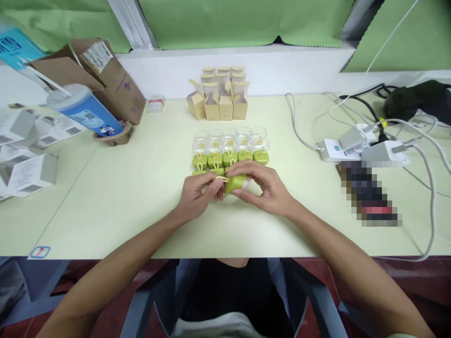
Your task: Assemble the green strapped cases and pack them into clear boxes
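Between my two hands, just above the table, is a small green case (235, 183) with a pale end on its right side. My right hand (265, 187) grips its body with thumb and fingers. A thin yellow loop strap (221, 179) at the left end is pinched by my left hand (200, 193). Directly behind my hands lie rows of similar green cases (215, 159) with yellow loops, partly hidden by my fingers. Beyond them stand clear plastic cups (230, 141) in rows, with yellow marks inside.
Open small cardboard boxes (225, 105) stand in a group near the wall. At left are white boxes (33, 173), a blue tub (89, 112) and a large brown carton (116, 80). A power strip (333, 150) with chargers and cables is at right, near a blurred-out object (366, 192).
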{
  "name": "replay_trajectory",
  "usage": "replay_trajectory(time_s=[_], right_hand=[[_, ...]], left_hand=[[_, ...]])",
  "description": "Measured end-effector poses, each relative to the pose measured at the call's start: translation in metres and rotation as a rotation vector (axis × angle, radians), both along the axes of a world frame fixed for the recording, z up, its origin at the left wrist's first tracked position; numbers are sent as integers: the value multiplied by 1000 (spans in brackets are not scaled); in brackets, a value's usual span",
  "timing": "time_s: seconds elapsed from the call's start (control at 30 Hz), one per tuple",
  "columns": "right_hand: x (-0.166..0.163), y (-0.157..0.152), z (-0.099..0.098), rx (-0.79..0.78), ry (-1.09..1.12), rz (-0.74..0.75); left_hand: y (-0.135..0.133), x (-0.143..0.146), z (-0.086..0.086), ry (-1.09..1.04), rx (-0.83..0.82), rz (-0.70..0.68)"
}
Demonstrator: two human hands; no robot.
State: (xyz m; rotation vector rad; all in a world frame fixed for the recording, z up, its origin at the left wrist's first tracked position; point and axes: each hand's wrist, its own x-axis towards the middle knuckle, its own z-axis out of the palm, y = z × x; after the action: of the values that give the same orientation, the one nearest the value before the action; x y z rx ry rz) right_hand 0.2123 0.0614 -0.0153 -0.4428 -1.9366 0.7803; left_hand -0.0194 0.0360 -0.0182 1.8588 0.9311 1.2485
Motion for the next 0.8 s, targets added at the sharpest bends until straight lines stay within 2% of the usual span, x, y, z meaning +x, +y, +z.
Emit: replay_trajectory(time_s=[0.1,0.27,0.37,0.43,0.53,0.63,0.8], right_hand=[[11,7,5,-55,38,-73],[53,17,16,-196,109,-275],[79,13,6,-272,9,-372],[89,7,-5,-264,-70,-424],[93,1,-18,-153,-223,-454],[89,1,-23,-60,-323,-437],[88,5,-30,-26,-399,-480]], left_hand=[[3,-9,-2,14,75,86],[28,-34,-8,-260,148,569],[51,-44,-18,-382,60,731],[64,-48,-25,-462,-84,766],[75,-50,-32,-543,-257,778],[75,-50,-36,-549,-251,747],[73,-51,-43,-468,-208,682]])
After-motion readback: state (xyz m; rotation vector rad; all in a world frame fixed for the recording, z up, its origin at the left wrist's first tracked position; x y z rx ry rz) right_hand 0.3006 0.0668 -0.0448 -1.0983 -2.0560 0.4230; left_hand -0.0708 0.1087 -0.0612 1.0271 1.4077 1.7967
